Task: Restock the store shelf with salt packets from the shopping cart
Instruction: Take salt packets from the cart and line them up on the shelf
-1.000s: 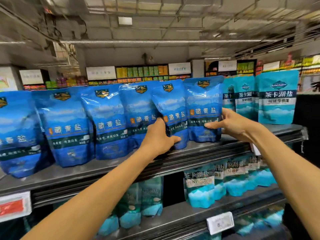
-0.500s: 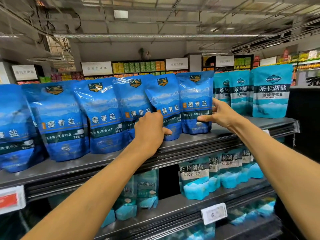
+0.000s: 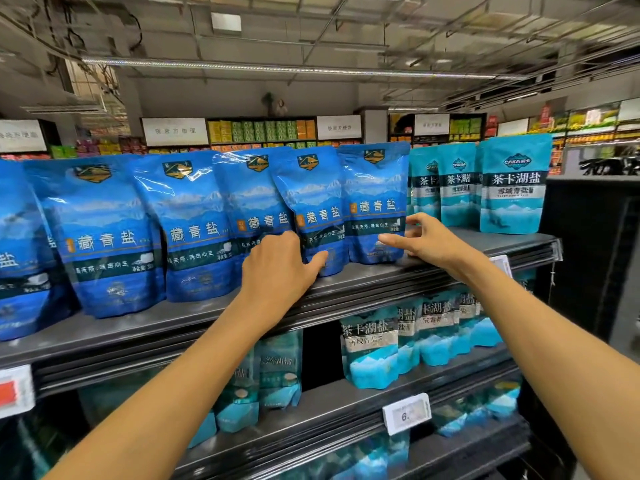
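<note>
A row of dark blue salt packets [image 3: 194,220] stands on the top shelf [image 3: 450,261]. One blue packet [image 3: 315,206] in the row leans to the left. My left hand [image 3: 277,271] holds its lower left corner, the thumb lying across the front and the fingers tucked at its edge. The rightmost blue packet [image 3: 375,202] stands upright. My right hand [image 3: 427,242] hovers at its lower right side with fingers spread, thumb pointing at its front and holding nothing. The shopping cart is out of view.
Teal salt packets [image 3: 512,188] stand to the right on the same shelf, and more teal packets [image 3: 370,348] fill the shelf below. A price tag [image 3: 407,414] hangs on the lower shelf edge. A dark panel [image 3: 595,254] ends the shelf at right.
My right hand has let go of the rightmost blue packet and drawn back slightly with fingers spread. My left hand stays at the leaning packet, thumb now stretched further across it.
</note>
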Motion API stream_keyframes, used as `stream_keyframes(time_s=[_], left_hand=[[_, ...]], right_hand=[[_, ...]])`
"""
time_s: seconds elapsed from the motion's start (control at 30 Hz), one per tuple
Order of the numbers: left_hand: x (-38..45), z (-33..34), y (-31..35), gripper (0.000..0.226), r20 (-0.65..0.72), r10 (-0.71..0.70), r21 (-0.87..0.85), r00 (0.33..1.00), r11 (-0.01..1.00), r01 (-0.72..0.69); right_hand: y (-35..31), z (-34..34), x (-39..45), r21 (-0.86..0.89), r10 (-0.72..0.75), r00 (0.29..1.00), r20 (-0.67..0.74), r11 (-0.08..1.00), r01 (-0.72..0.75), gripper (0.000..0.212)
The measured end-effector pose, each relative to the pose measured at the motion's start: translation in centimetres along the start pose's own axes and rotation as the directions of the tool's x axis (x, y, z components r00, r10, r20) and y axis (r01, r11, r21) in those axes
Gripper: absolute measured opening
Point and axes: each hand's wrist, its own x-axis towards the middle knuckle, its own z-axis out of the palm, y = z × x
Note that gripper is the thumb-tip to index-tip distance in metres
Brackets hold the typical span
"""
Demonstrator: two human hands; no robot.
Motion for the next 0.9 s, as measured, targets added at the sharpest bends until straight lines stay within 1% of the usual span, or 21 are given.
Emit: stream_keyframes(time_s=[0.03, 0.07, 0.1, 0.13, 0.17, 0.2, 0.27, 0.3, 0.33, 0.4, 0.47, 0.53, 0.6, 0.67, 0.7, 0.77, 0.83, 0.9], left_hand=[[-0.4, -0.1, 0.1, 0.049, -0.04, 0.011, -0.004, 0.999, 1.0, -0.011], [-0.7, -0.3, 0.2, 0.044, -0.088, 0.033, -0.023, 0.996, 0.999, -0.035], [-1.1, -0.4, 0.4, 0.04, -0.137, 0.065, -0.066, 0.988, 0.995, -0.075], [-1.6, -0.5, 0.7, 0.035, -0.188, 0.106, -0.143, 0.976, 0.981, -0.134], [-2.2, -0.7, 1.2, 0.029, -0.233, 0.146, -0.243, 0.961, 0.948, -0.203], [-2.9, -0.8, 2.0, 0.026, -0.264, 0.175, -0.352, 0.948, 0.898, -0.264], [-4.7, -0.5, 3.8, 0.023, -0.283, 0.181, -0.541, 0.942, 0.781, -0.312], [-5.8, 0.0, 4.8, 0.022, -0.257, 0.163, -0.636, 0.953, 0.714, -0.294], [-6.7, 0.7, 5.7, 0.022, -0.207, 0.139, -0.726, 0.968, 0.642, -0.247], [-8.8, 2.8, 7.8, 0.022, -0.032, 0.128, -0.866, 0.991, 0.491, -0.091], [-10.9, 5.3, 9.9, 0.02, 0.14, 0.19, -0.927, 0.972, 0.369, 0.062], [-13.6, 8.1, 12.3, 0.021, 0.252, 0.271, -0.945, 0.929, 0.277, 0.176], [-16.7, 10.7, 14.8, 0.022, 0.365, 0.332, -0.925, 0.869, 0.238, 0.297], [-20.5, 13.3, 18.0, 0.021, 0.475, 0.418, -0.88, 0.775, 0.25, 0.405], [-22.9, 14.6, 19.7, 0.021, 0.532, 0.455, -0.847, 0.714, 0.271, 0.458], [-27.2, 16.8, 22.4, 0.021, 0.631, 0.51, -0.769, 0.585, 0.311, 0.558], [-32.0, 18.8, 25.3, 0.024, 0.706, 0.562, -0.686, 0.431, 0.389, 0.615], [-36.4, 20.8, 27.8, 0.03, 0.787, 0.566, -0.552, 0.246, 0.465, 0.692]], right_hand=[[0.0, -0.1, -0.5, -0.015, 0.014, 1.0, -0.007, 1.0, -0.014, 0.076], [0.1, -0.1, -1.1, -0.037, -0.003, 0.999, -0.041, 0.999, 0.001, 0.077], [0.3, -0.1, -1.8, -0.059, -0.052, 0.993, -0.109, 0.997, 0.045, 0.071], [0.4, -0.2, -2.7, -0.081, -0.125, 0.97, -0.209, 0.991, 0.11, 0.06], [0.6, -0.1, -3.7, -0.102, -0.205, 0.926, -0.317, 0.978, 0.182, 0.045], [0.8, -0.2, -4.9, -0.116, -0.266, 0.87, -0.415, 0.964, 0.239, 0.03], [1.4, -0.4, -7.5, -0.123, -0.32, 0.782, -0.534, 0.945, 0.302, 0.009], [2.0, -0.7, -9.1, -0.127, -0.322, 0.757, -0.568, 0.944, 0.306, 0.003], [2.5, -0.8, -10.7, -0.129, -0.315, 0.741, -0.592, 0.945, 0.3, 0.002], [3.9, -1.3, -14.5, -0.12, -0.28, 0.719, -0.636, 0.956, 0.267, 0.004], [5.4, -1.9, -18.8, -0.09, -0.224, 0.696, -0.682, 0.971, 0.224, 0.004], [7.5, -2.7, -23.6, -0.077, -0.157, 0.66, -0.735, 0.986, 0.149, 0.006], [9.6, -3.2, -28.5, -0.071, -0.09, 0.62, -0.779, 0.996, 0.055, 0.007], [12.4, -3.8, -34.1, -0.033, 0.012, 0.56, -0.828, 0.997, -0.07, 0.009], [13.9, -4.1, -37.0, -0.005, 0.067, 0.519, -0.852, 0.991, -0.136, 0.011], [16.7, -4.4, -42.0, 0.054, 0.164, 0.441, -0.882, 0.966, -0.252, 0.014], [20.3, -4.7, -47.1, 0.137, 0.27, 0.353, -0.896, 0.923, -0.359, 0.015], [24.1, -4.8, -51.9, 0.246, 0.37, 0.244, -0.896, 0.873, -0.421, 0.02]])
